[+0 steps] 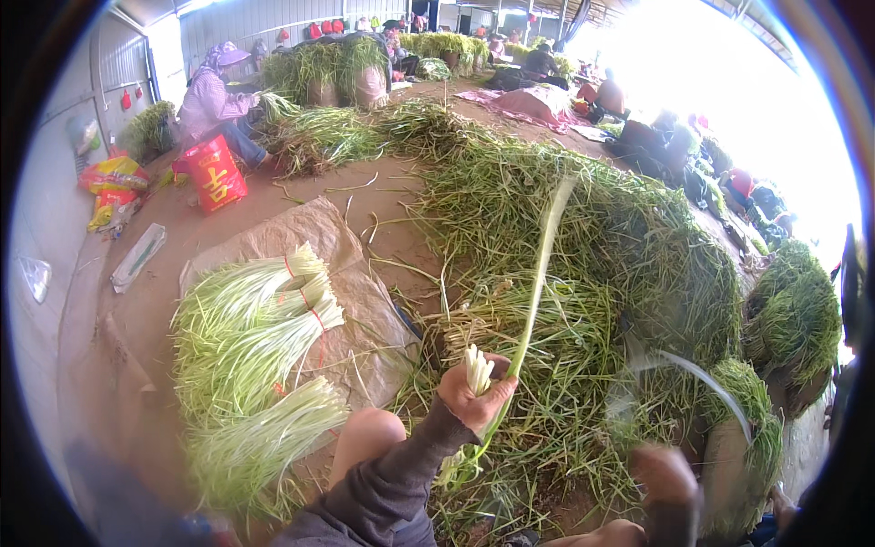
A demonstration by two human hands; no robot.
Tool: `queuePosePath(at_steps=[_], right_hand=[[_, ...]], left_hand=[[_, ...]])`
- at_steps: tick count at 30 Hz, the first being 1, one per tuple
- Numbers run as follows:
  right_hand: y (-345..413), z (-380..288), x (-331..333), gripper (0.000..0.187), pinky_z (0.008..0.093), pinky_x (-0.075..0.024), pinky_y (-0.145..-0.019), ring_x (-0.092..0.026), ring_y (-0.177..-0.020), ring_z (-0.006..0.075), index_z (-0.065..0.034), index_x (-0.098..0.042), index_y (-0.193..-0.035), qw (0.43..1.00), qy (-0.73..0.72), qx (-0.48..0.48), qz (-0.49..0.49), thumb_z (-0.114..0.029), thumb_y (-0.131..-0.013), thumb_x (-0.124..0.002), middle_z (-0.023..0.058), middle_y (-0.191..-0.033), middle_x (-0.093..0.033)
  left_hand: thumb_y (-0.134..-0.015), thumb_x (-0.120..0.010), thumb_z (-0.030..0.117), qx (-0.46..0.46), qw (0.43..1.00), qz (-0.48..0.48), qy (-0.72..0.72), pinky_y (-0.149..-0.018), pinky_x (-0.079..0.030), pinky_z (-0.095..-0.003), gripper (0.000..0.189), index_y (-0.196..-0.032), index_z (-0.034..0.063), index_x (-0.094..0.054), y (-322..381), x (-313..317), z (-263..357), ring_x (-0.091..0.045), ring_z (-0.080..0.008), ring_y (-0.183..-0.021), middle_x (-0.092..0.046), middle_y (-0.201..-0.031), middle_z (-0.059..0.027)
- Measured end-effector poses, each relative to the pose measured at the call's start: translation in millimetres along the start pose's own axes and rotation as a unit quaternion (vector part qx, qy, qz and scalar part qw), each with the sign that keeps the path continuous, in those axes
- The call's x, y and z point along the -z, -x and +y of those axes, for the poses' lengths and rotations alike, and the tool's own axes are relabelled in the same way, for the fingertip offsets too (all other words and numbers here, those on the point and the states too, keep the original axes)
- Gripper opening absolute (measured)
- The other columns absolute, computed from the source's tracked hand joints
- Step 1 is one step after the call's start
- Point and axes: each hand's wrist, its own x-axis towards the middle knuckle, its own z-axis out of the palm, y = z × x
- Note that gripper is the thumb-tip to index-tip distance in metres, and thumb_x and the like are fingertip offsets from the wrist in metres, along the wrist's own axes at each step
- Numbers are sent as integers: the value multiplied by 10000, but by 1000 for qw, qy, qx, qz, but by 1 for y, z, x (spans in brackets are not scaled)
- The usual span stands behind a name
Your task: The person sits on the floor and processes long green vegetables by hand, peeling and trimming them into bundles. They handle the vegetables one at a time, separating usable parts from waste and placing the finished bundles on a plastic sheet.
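Observation:
Several pale stalk ends of a leafy green vegetable stick up from my left hand, which is closed around them. One longer pale green stalk rises from between its thumb and fingers, its upper part blurred. My right hand is at the lower right, badly blurred by motion; a pale curved streak lies above it, and I cannot tell whether the hand holds anything. Loose green stalks and leaves lie heaped below and beyond my left hand. To the left, tied bundles of pale stalks bear red ties.
The bundles lie on a tan woven sheet. A long heap of greens curves ahead and to the right. A red bag stands near a seated person at the upper left. Stuffed sacks topped with greens stand at the right.

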Motion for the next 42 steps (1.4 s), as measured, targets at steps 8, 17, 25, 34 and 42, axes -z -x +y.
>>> queuePosePath(at_steps=[8,17,25,34,42], right_hand=[[-85,-120,14,416,306,-540,-747,-648,-935,234,9,-576,-1145,957,-225,44,178,-87,-753,-674,163,-1041,-636],[-106,-132,-3,171,297,-507,-754,-625,-857,180,45,-601,-963,926,-367,10,85,-68,-841,-561,134,-971,-640],[-102,-138,3,303,318,-484,-844,-583,-975,190,1,-544,-1151,904,-405,42,128,-41,-852,-548,110,-1117,-585],[-97,-134,0,174,309,-498,-769,-622,-845,159,6,-619,-1009,908,-408,-5,95,-43,-885,-508,87,-891,-663],[-24,-25,47,272,329,-503,-791,-547,-1058,226,-28,-510,-1194,550,-628,287,469,-168,-965,-468,124,-1143,-576]], left_hand=[[-778,-756,152,27,991,-127,-35,-638,-474,-238,237,-929,22,-628,5,-21,-2,-584,-92,-724,-641,-802,-36],[-779,-749,79,-3,982,-185,-33,-689,-488,-250,217,-936,13,-616,12,-26,-8,-594,-101,-753,-653,-819,-46],[-776,-755,98,-13,985,-174,-18,-672,-490,-255,224,-938,21,-621,13,-24,-9,-600,-111,-730,-656,-796,-56],[-791,-723,48,2,983,-185,-12,-620,-493,-253,166,-920,5,-629,11,-21,-7,-606,-119,-697,-651,-781,-59],[-803,-706,52,30,980,-180,-82,-588,-482,-234,145,-921,9,-635,8,-10,-7,-595,-97,-665,-644,-750,-40]])
